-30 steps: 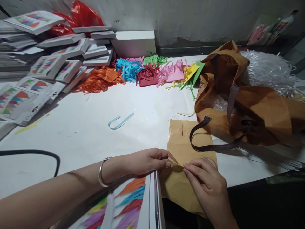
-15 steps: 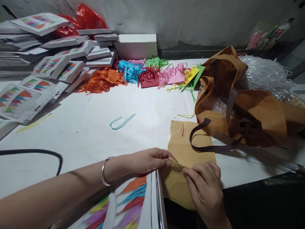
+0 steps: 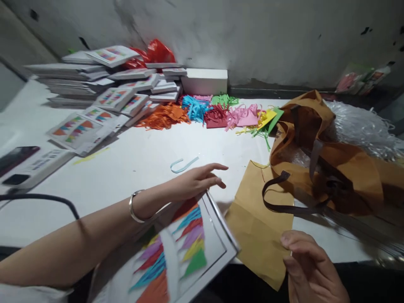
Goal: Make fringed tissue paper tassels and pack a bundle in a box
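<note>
My left hand (image 3: pixel 202 182) reaches past the top edge of a white flat box (image 3: pixel 217 256) with colourful pennants on its face. Its fingers are apart and hold nothing. The box tilts beneath my left forearm; what supports it is hidden. A creased tan paper envelope (image 3: pixel 259 227) lies at the table's front edge, its lower end hanging over. Beside the envelope's lower right side is my right hand (image 3: pixel 311 267), with the fingers curled and a gap between thumb and forefinger. I see nothing held there.
Bundles of fringed coloured paper (image 3: pixel 217 115) line the back. Stacked pennant boxes (image 3: pixel 113 99) stand at left, near a black cable (image 3: pixel 44 197). A brown bag (image 3: pixel 353 168) slumps at right, its dark strap (image 3: pixel 268 198) over the envelope. A light-blue strip (image 3: pixel 184 166) lies mid-table.
Both hands have let go of the envelope's fold. My right hand has moved right and down, my left has opened, and the pennant box has shifted right. The view has swung left.
</note>
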`<state>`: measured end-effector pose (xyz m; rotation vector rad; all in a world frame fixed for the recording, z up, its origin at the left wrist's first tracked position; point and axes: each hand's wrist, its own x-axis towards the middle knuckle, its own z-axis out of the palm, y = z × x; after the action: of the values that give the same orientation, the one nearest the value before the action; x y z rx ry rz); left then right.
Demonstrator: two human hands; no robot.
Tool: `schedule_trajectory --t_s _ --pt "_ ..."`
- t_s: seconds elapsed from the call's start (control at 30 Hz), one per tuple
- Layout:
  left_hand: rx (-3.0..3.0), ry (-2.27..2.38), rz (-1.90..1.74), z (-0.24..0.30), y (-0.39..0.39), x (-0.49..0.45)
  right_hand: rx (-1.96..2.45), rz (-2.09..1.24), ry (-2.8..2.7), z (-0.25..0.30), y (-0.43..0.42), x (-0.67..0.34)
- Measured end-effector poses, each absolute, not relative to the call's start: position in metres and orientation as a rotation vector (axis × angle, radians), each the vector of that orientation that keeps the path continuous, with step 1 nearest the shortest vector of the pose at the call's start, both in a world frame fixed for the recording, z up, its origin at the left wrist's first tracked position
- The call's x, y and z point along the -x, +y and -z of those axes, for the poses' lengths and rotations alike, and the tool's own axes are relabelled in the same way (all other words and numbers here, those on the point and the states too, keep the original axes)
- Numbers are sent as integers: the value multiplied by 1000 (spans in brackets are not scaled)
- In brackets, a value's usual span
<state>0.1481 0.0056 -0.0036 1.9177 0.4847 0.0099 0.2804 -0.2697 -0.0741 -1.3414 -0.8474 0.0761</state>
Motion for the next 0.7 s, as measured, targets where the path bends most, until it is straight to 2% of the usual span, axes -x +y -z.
schedule_trajectory --t_s 0.13,0.27,0.4,0.53,0.7 --pt "-2078 659 -434 -43 8 -119 1264 -112 -883 53 -248 -280" --pt "-2176 698 -710 -56 -22 -93 1151 -253 -1094 14 -215 -268" --pt "-2155 706 -782 -36 -45 -76 1143 -472 -1320 -11 -184 -248" --pt "-2081 741 -772 -15 -49 -64 1241 -693 -1387 -7 -167 -234" --pt "-2070 773 -724 -6 -48 -57 1332 -700 -1404 8 -163 -228"
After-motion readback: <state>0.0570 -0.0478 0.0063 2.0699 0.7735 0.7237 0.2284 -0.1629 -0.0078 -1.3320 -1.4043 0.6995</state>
